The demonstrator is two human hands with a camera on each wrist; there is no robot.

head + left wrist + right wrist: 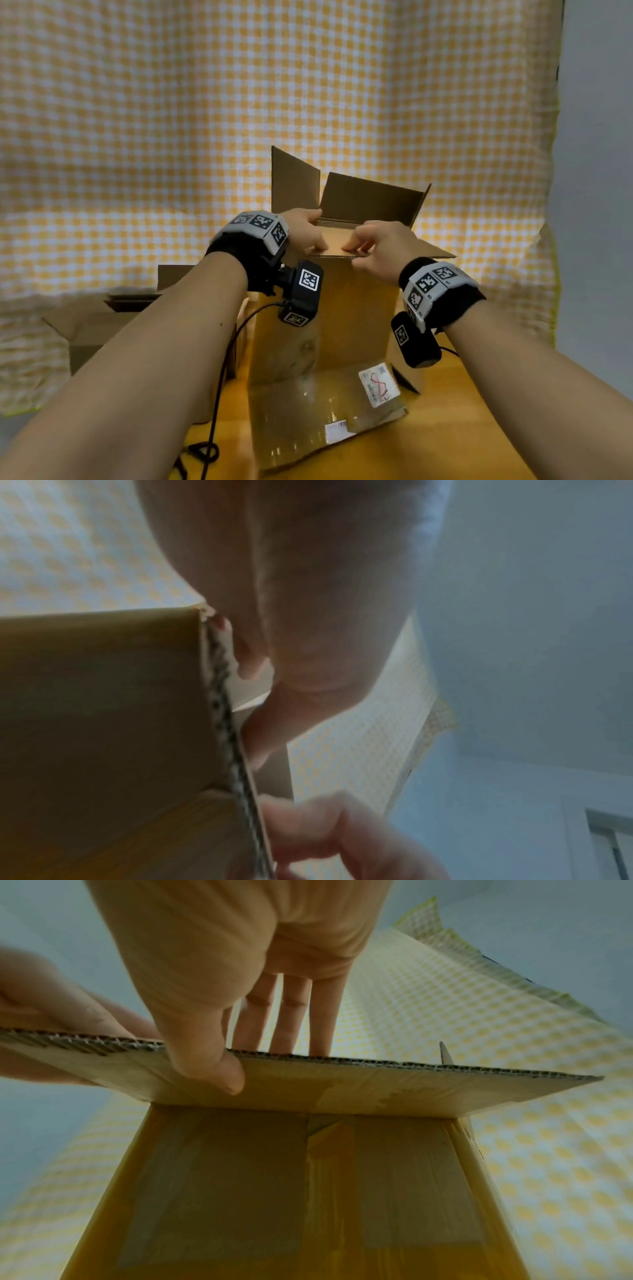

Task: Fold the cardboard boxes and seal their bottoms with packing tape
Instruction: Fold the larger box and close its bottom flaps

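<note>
A brown cardboard box [325,318] stands upright on the wooden table, with old tape strips on its near side [274,1191]. Its near top flap [337,245] is folded level, while the back flap [370,202] and the left flap [294,181] stand up. My left hand [318,231] holds the level flap at its left end. My right hand [352,255] pinches the flap's near edge, fingers [284,1015] on top and thumb [222,1074] below. The left wrist view shows the flap's corrugated edge [222,710] beside my left hand [246,691]. A bottom flap with labels [342,411] lies towards me.
A second cardboard box [102,325] sits at the left, partly behind my left forearm. A yellow checked cloth [171,137] hangs behind the table. Bare wooden tabletop [462,428] shows on the right. A black cable [212,428] trails down near the front edge.
</note>
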